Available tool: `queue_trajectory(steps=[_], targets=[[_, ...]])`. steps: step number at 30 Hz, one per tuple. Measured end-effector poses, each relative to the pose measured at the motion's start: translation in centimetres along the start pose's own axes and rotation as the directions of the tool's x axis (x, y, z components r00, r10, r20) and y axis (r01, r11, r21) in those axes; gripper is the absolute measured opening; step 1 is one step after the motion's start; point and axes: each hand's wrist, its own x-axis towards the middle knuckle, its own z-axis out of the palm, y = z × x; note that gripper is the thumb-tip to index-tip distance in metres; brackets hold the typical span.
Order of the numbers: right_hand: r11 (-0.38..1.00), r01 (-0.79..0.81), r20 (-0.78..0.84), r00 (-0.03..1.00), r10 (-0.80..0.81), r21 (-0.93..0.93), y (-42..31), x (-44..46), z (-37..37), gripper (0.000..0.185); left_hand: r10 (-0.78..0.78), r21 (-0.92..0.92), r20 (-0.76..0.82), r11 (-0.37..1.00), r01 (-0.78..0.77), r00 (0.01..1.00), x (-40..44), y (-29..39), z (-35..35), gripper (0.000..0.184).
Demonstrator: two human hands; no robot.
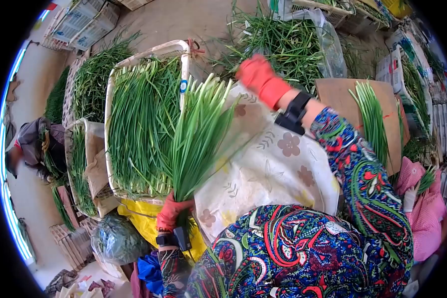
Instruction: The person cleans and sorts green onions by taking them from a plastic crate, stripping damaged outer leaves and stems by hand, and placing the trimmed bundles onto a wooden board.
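Note:
My left hand (175, 211), in a red glove, is closed around the leafy lower end of a bunch of garlic chives (198, 134). Pale stem ends of that bunch point up and away from me. It leans beside a white plastic crate (113, 124) packed with more garlic chives (144, 124). My right hand (260, 79), also red-gloved, is raised beyond the flowered cloth (268, 169), near a heap of loose green leaves (288, 47). Motion smears its fingers, so their grip is unclear. A thin blurred streak, perhaps a leaf blade, crosses the cloth.
Right of my arm, a small bunch of garlic chives (372, 119) lies on a brown board (333, 94). A person in dark clothes (37, 141) works at the left; another in pink (414, 213) holds greens at the right. A plastic bag (116, 239) sits lower left.

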Motion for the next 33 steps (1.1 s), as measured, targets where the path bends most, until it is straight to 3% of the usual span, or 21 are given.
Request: queue_trajectory(steps=[1, 2, 3, 4, 5, 6, 7, 8, 11, 12, 13, 14, 18, 22, 25, 26, 28, 30, 31, 33], targets=[[0.997, 0.000, 0.123, 0.992, 0.010, -0.083, 2.6, 0.7, -1.9, 0.008, 0.016, 0.002, -0.002, 1.000, -0.016, 1.000, 0.1, -0.2, -0.1, 0.034], [0.980, -0.022, 0.109, 0.993, 0.045, -0.197, 5.5, 0.9, -2.5, 0.011, 0.031, 0.004, -0.005, 0.999, -0.031, 0.999, 0.2, -0.5, -0.2, 0.033], [0.924, -0.238, 0.300, 0.895, 0.329, -0.300, 8.6, 1.3, -2.3, 0.013, 0.045, 0.007, -0.009, 0.999, -0.045, 0.999, 0.2, -0.7, -0.1, 0.033], [0.863, -0.500, 0.170, 0.846, 0.505, -0.074, 8.8, 2.0, -6.0, 0.024, 0.033, 0.028, -0.044, 0.999, -0.032, 0.998, 0.2, -0.6, 0.1, 0.034], [0.800, -0.599, 0.153, 0.787, 0.598, -0.049, 9.3, 1.4, -5.7, 0.039, 0.049, -0.006, -0.048, 0.999, -0.049, 0.998, 0.2, -0.6, 0.3, 0.034], [0.780, -0.566, 0.411, 0.799, 0.439, 0.267, 9.0, 1.8, -8.0, 0.042, 0.064, -0.039, -0.050, 0.997, -0.066, 0.997, 0.2, -0.6, 0.5, 0.035], [0.712, -0.506, 0.514, 0.825, 0.235, 0.487, 7.7, 1.7, -9.9, 0.045, 0.079, -0.073, -0.049, 0.994, -0.082, 0.996, 0.4, -0.7, 0.6, 0.035], [0.554, -0.500, 0.590, 0.807, 0.019, 0.666, 6.4, 1.6, -11.7, 0.048, 0.085, -0.060, -0.038, 0.994, -0.087, 0.996, 0.7, -0.9, 0.5, 0.036], [0.412, -0.193, 0.318, 0.912, -0.260, 0.890, 1.6, 0.6, -10.4, 0.042, 0.104, -0.027, -0.014, 0.994, -0.105, 0.994, 1.3, -1.5, -0.1, 0.039], [0.331, -0.549, 0.616, 0.773, -0.147, 0.768, 0.1, 1.5, -9.8, 0.036, 0.109, -0.026, -0.009, 0.994, -0.110, 0.994, 1.2, -1.2, 0.1, 0.039], [0.207, -0.823, 0.847, 0.526, -0.076, 0.529, -1.3, 2.5, -9.3, 0.031, 0.114, -0.025, -0.007, 0.993, -0.115, 0.993, 1.0, -1.1, 0.1, 0.040], [0.328, -0.826, 0.870, 0.493, 0.029, 0.458, -1.8, 3.0, -9.7, 0.026, 0.110, -0.023, -0.010, 0.994, -0.110, 0.994, 0.9, -1.1, 0.0, 0.041], [0.524, -0.726, 0.841, 0.540, 0.035, 0.445, -1.2, 4.0, -9.5, 0.026, 0.108, -0.030, -0.031, 0.994, -0.109, 0.994, 1.0, -1.4, 0.1, 0.045], [0.530, -0.714, 0.791, 0.599, 0.124, 0.457, 0.4, 4.8, -11.1, 0.023, 0.157, -0.013, -0.001, 0.988, -0.157, 0.988, 1.9, -0.5, 0.8, 0.053], [0.493, -0.770, 0.810, 0.553, 0.198, 0.405, 1.6, 4.4, -10.8, 0.024, 0.157, -0.091, 0.023, 0.984, -0.154, 0.987, 2.1, 0.6, 1.7, 0.055], [0.516, -0.732, 0.757, 0.615, 0.221, 0.445, 1.7, 4.2, -10.7, 0.023, 0.151, -0.097, 0.027, 0.984, -0.148, 0.988, 2.4, 0.6, 1.4, 0.054], [0.642, -0.480, 0.524, 0.840, 0.141, 0.598, 4.0, 3.7, -9.9, 0.022, 0.139, -0.063, 0.038, 0.989, -0.136, 0.990, 2.8, 0.6, 0.6, 0.050], [0.475, -0.496, 0.400, 0.868, 0.294, 0.727, 8.4, 3.4, -9.7, 0.023, 0.122, 0.003, 0.001, 0.992, -0.122, 0.992, 1.9, 0.8, 0.1, 0.046], [0.211, -0.587, 0.440, 0.759, 0.481, 0.782, 11.5, 3.3, -10.0, 0.024, 0.115, 0.040, -0.019, 0.993, -0.114, 0.993, 1.4, 0.9, -0.2, 0.045], [-0.054, -0.595, 0.462, 0.560, 0.688, 0.802, 16.4, 2.2, -9.7, 0.036, 0.106, 0.064, -0.031, 0.993, -0.104, 0.994, 1.2, -0.1, -0.8, 0.041]])
